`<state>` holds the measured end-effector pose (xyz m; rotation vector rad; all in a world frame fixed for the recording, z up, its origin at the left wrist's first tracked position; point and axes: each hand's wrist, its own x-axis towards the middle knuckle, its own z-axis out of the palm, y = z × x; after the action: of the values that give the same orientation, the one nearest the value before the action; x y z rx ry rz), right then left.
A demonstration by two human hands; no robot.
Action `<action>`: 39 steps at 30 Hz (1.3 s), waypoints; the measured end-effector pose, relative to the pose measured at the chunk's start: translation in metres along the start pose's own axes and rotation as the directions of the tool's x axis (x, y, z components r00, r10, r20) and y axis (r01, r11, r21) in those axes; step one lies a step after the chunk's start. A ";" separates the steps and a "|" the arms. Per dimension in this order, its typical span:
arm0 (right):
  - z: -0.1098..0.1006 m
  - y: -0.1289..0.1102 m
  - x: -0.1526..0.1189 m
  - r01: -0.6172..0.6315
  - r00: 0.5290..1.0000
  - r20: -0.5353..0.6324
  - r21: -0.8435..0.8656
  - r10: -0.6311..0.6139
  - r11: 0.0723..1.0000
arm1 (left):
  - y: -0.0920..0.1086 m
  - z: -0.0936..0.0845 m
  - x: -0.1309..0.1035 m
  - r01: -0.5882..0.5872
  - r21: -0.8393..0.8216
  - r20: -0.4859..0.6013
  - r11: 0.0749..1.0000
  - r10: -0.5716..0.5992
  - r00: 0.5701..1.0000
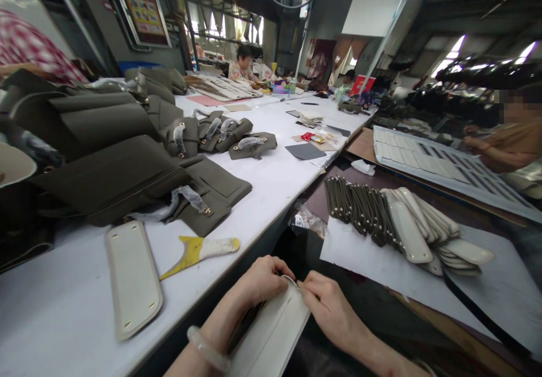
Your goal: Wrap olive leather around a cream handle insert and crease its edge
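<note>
My left hand (pixel 266 280) pinches the upper edge of an off-white bag piece (pixel 271 332), its fingers closed over the left corner. At the right corner of that same edge, my right hand (pixel 328 303) is also closed, thumb and fingers pressed on the rim. The piece slants down toward my body and its lower end runs out of view. What lies between the fingertips is too small to make out. On the white table to the left are a pale panel with gold studs (pixel 133 281) and a yellow forked tool (pixel 199 253) with a white-wrapped handle.
Dark olive bags (pixel 114 179) are heaped along the left of the white table (pixel 271 196). To the right, a stack of dark and cream straps (pixel 398 219) lies on white paper. A person (pixel 508 140) sits at far right; others work behind.
</note>
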<state>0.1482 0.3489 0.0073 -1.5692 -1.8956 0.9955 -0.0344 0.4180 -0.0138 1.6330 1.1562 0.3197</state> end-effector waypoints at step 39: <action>-0.016 0.004 0.035 -0.358 0.813 0.457 -0.098 0.362 0.928 | 0.019 0.013 0.002 0.126 0.159 -0.096 0.979 -0.112 0.989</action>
<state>0.1549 0.3870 0.0115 -1.8650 -1.9287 1.6660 -0.0141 0.4126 -0.0033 1.6975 1.3712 0.2243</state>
